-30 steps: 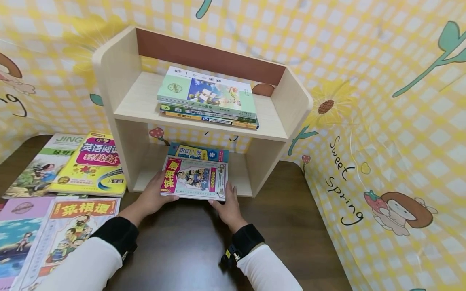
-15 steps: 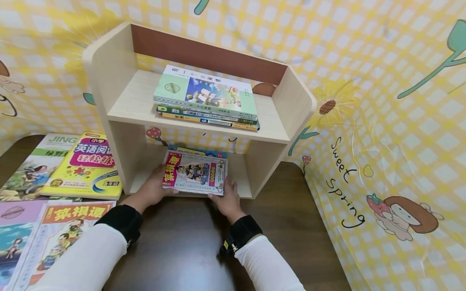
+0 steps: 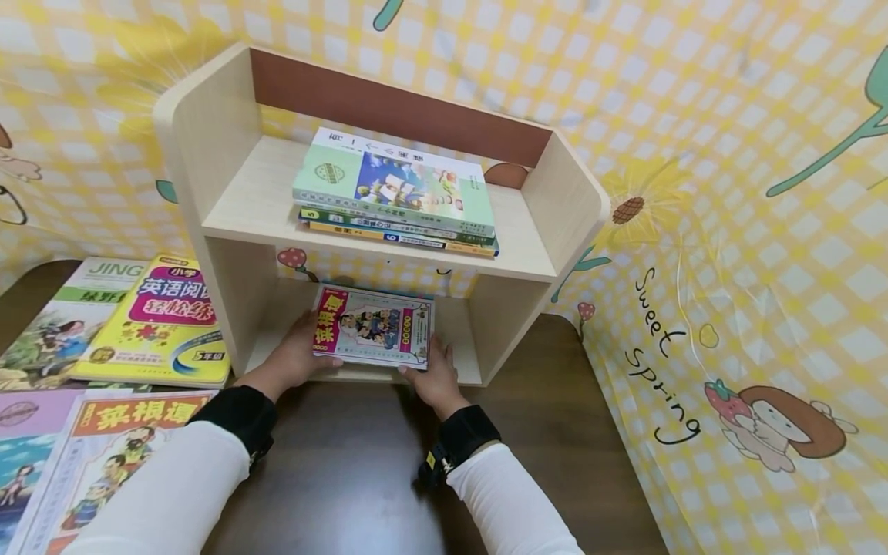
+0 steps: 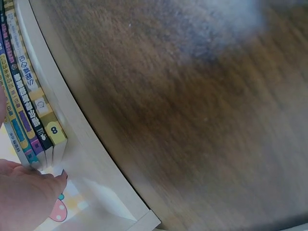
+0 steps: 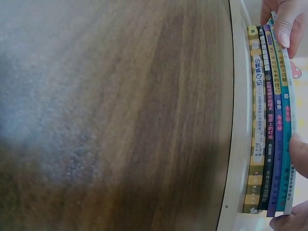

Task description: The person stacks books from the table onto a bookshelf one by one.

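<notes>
A thin white book with a pink title strip lies on top of a book stack on the lower shelf. My left hand holds its left end, thumb at the front edge. At the right end my right hand holds it, thumb also at the front. In the right wrist view, the right thumb lies at the top book and the fingers sit at the stack's end. Below it are teal, purple and black spines, with a yellow spine marked 8 lowest. The left hand is beside that stack end.
A pale wooden bookshelf stands on the dark table. Its upper shelf bears a flat pile of books. Several books, including a yellow workbook, lie on the table at left. Checked cloth hangs behind and at right.
Both hands have pushed the white book back, deeper into the lower shelf. It now covers the blue book that showed behind it. The view has shifted slightly.
</notes>
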### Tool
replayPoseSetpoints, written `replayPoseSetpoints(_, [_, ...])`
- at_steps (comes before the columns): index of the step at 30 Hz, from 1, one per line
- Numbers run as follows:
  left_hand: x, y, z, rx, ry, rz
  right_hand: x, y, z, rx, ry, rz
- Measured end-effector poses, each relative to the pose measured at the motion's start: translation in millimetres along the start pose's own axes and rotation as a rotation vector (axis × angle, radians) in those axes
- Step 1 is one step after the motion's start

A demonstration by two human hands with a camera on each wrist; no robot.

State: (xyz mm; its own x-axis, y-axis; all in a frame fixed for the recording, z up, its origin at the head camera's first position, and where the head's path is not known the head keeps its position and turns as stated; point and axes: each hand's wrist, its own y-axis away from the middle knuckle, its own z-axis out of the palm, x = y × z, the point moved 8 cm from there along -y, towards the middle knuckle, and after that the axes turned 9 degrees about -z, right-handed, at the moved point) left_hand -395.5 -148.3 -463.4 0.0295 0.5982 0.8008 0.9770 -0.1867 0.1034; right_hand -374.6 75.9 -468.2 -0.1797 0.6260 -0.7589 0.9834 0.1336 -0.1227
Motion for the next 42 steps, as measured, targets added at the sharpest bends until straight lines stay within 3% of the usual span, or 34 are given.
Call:
replayPoseSetpoints(7, [-4.5,3.5,-5.6,0.024,-0.023,-0.013,-5,-4.2,7,-0.022,-0.026,0.005])
replayPoseSetpoints(16, [-3.5,-7.2,0.0,0.056,0.022,-0.004,0,-3.2,-1,-0.001,-0.027,0.004])
replayPoseSetpoints(25, [-3.7,-2.8,-1.7,0.083,0.051,-0.069,-1,-3.3,3,0.002,-0.106,0.03])
replayPoseSetpoints(32, [-0.2,7.5,3.8,0.14,-0.008,-0.12,-6,3.5,-5,0.053,-0.08,-0.097])
replayPoseSetpoints(37, [1.1,21.3,2.4,0.153,-0.036,-0.134,-11,21.7,-16,0.068,-0.061,-0.065])
replayPoseSetpoints(42, [4.0,38.6,-3.3,0.137,-0.06,-0.077,-21,46.1,-23,0.017,-0.06,-0.037])
